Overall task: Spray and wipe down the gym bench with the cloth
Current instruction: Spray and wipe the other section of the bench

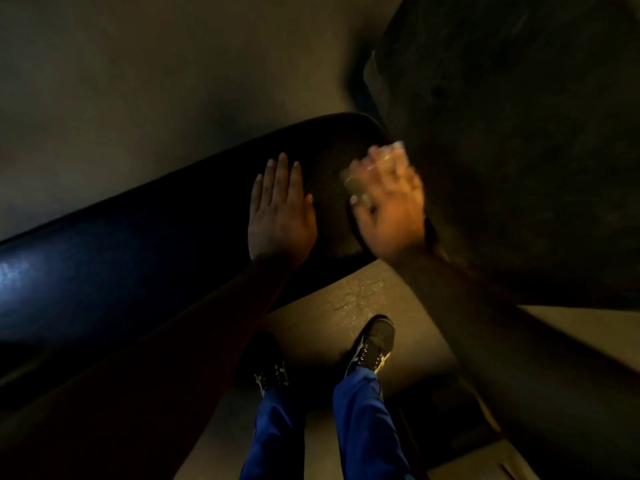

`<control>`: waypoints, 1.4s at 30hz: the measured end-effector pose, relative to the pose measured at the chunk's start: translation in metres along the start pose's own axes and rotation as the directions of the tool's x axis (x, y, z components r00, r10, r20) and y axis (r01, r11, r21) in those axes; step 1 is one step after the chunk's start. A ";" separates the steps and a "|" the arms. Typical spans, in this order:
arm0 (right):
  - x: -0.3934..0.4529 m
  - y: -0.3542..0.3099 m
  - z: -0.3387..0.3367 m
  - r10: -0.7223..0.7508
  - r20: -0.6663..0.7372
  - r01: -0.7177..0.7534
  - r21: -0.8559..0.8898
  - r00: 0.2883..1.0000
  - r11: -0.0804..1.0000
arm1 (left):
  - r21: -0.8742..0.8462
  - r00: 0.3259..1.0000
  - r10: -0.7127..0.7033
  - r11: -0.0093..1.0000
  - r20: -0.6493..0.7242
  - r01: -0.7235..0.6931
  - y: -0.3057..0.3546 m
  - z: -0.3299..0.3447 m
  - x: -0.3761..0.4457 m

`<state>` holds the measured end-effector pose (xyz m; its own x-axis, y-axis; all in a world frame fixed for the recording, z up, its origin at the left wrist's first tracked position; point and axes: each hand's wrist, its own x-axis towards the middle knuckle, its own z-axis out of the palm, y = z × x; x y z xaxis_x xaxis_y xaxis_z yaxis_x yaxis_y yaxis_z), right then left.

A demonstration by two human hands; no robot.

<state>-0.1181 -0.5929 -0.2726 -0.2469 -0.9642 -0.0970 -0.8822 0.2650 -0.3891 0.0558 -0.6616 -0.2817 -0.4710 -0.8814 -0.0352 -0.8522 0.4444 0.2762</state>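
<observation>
The gym bench (138,244) is a long black padded board running from the lower left up to the centre. My left hand (280,209) lies flat on its pad near the far end, fingers straight and together. My right hand (388,202), blurred by motion, presses a small pale cloth (353,183) onto the pad's right end with fingers spread; only a corner of the cloth shows past the fingers. No spray bottle is in view.
A large dark padded part (519,150) rises at the upper right, close beside my right hand. My two feet in dark shoes (375,344) stand on the tan floor (104,81) just below the bench. The scene is dim.
</observation>
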 end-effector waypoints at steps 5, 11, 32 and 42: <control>0.033 0.020 -0.006 -0.121 0.040 0.121 -0.005 0.992 0.993 | -0.050 0.989 0.005 0.999 -0.145 -0.012 -0.011 0.002 0.017; 0.058 0.014 -0.008 -0.344 0.201 0.358 -0.039 0.917 0.933 | 0.032 0.998 0.013 0.999 -0.059 -0.011 -0.015 0.004 0.024; 0.044 0.014 -0.014 0.052 0.123 -0.053 0.004 0.991 0.999 | 0.018 1.000 -0.006 1.000 0.001 0.006 -0.013 -0.003 0.024; -0.022 -0.041 0.013 0.026 0.076 -0.019 -0.092 0.997 0.996 | -0.132 0.996 0.072 0.989 0.043 -0.066 -0.020 -0.027 0.004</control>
<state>-0.0713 -0.5827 -0.2660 -0.2389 -0.9549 -0.1761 -0.9105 0.2833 -0.3013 0.0773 -0.6790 -0.2613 -0.5410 -0.8391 -0.0568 -0.7817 0.4767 0.4022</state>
